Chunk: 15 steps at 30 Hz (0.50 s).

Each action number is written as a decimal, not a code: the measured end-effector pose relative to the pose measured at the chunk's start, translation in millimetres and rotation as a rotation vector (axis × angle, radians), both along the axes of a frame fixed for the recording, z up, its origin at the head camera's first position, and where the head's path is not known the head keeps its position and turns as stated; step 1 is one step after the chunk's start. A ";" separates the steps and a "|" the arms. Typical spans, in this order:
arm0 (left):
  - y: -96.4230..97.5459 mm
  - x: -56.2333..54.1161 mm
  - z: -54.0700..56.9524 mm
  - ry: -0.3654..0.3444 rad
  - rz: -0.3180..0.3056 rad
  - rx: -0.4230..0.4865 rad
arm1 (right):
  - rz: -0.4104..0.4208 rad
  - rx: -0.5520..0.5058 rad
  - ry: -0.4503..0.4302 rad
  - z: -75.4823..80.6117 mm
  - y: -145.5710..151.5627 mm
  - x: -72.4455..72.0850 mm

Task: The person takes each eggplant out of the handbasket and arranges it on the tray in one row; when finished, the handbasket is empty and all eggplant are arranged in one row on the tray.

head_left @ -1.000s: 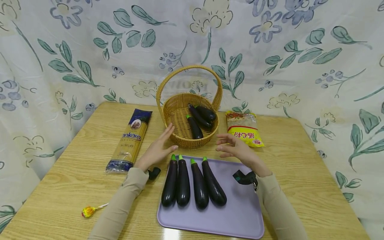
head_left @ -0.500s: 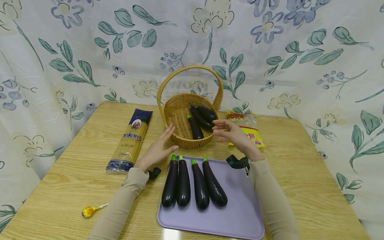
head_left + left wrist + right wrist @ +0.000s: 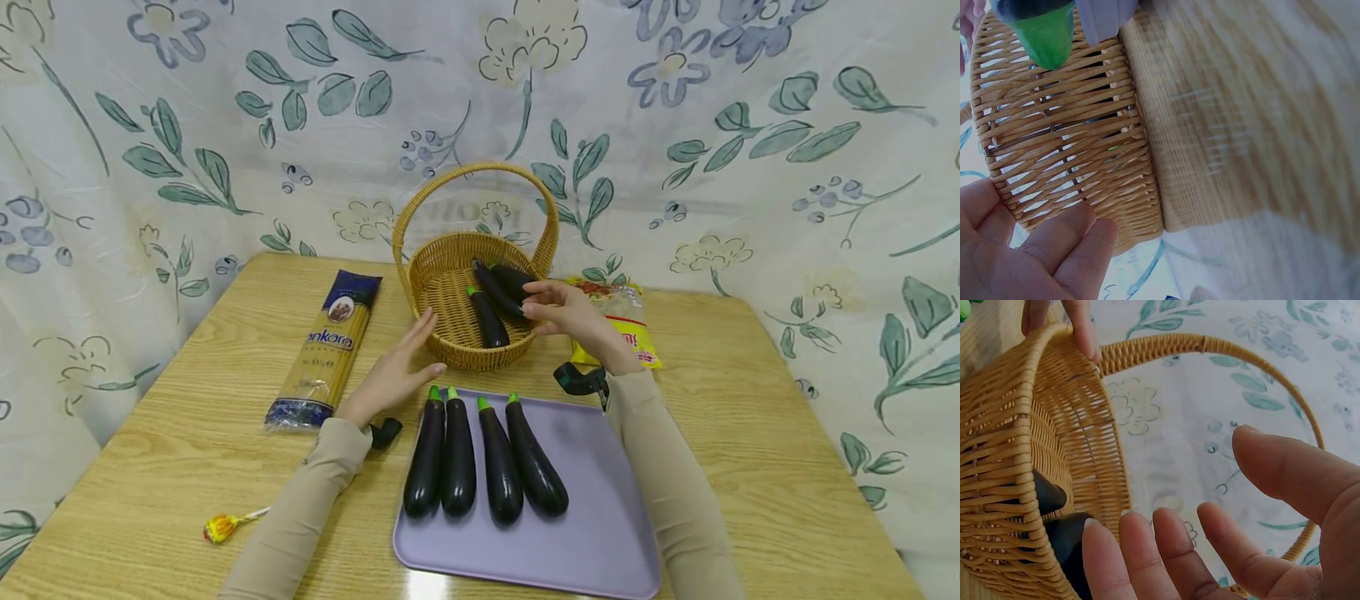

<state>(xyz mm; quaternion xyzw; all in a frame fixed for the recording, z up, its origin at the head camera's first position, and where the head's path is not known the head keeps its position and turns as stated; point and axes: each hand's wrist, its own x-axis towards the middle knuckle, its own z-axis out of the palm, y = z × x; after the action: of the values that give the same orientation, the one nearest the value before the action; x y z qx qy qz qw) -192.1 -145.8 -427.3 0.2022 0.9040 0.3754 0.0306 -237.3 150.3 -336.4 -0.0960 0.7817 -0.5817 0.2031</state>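
A wicker basket with a tall handle holds three dark eggplants. My left hand rests at its left rim with fingers straight and spread; in the left wrist view the fingers lie against the woven wall. At the right rim is my right hand, its fingers loosely extended and overlapping the ends of two eggplants in the head view. In the right wrist view its fingertips reach over the eggplants, thumb apart, gripping nothing. Several more eggplants lie side by side on a purple tray in front.
A pack of spaghetti lies left of the basket, and a yellow bag of pasta lies partly behind the right hand. A wrapped lollipop is near the left forearm. A floral curtain hangs behind the wooden table.
My right hand has moved up and left, from above the tray's far edge to the basket's right rim. The left hand has stayed in place, and the eggplants have not moved.
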 end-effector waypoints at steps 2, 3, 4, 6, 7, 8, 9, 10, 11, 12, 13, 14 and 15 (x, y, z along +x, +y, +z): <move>0.0 -0.2 -0.2 -0.002 0.002 0.001 | 0.013 -0.010 -0.010 2.0 -1.5 -5.4; -0.1 -0.2 -0.2 -0.001 0.003 0.000 | 0.016 -0.013 -0.017 3.2 -2.6 -7.3; 0.1 -0.2 0.0 -0.002 0.003 0.002 | 0.016 -0.012 -0.021 3.4 -3.6 -9.7; 0.3 -0.2 -0.3 0.001 0.002 0.004 | 0.018 -0.015 -0.033 4.7 -6.0 -12.8; 0.4 -0.1 -0.3 0.003 0.001 0.005 | 0.020 -0.012 -0.035 5.0 -7.3 -14.1; 0.4 0.1 -0.2 0.004 0.001 0.004 | 0.019 -0.004 -0.038 5.1 -8.8 -15.4; 0.4 0.3 0.0 0.005 0.001 0.005 | 0.015 0.003 -0.040 5.1 -10.4 -16.5; 0.4 0.5 0.1 0.005 0.001 0.005 | 0.014 0.011 -0.041 5.0 -11.9 -17.8; 0.5 0.5 0.3 0.002 0.001 0.006 | 0.011 0.015 -0.045 5.7 -13.5 -18.5; 0.5 0.5 0.3 0.001 0.003 0.007 | 0.009 0.024 -0.047 5.6 -14.9 -19.8; 0.5 0.5 0.3 -0.001 0.004 0.006 | 0.005 0.031 -0.050 5.3 -16.3 -21.1; 0.4 0.5 0.4 -0.003 0.004 0.006 | 0.004 0.041 -0.052 5.3 -17.7 -22.4; 0.3 0.5 0.5 -0.006 0.005 0.006 | 0.001 0.049 -0.054 5.8 -19.1 -23.3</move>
<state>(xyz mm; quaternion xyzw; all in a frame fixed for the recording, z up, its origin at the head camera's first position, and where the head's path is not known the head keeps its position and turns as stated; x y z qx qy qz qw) -191.7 -145.5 -426.8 0.1990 0.9033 0.3787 0.0317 -260.6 131.2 -330.6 -0.0755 0.7899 -0.5648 0.2266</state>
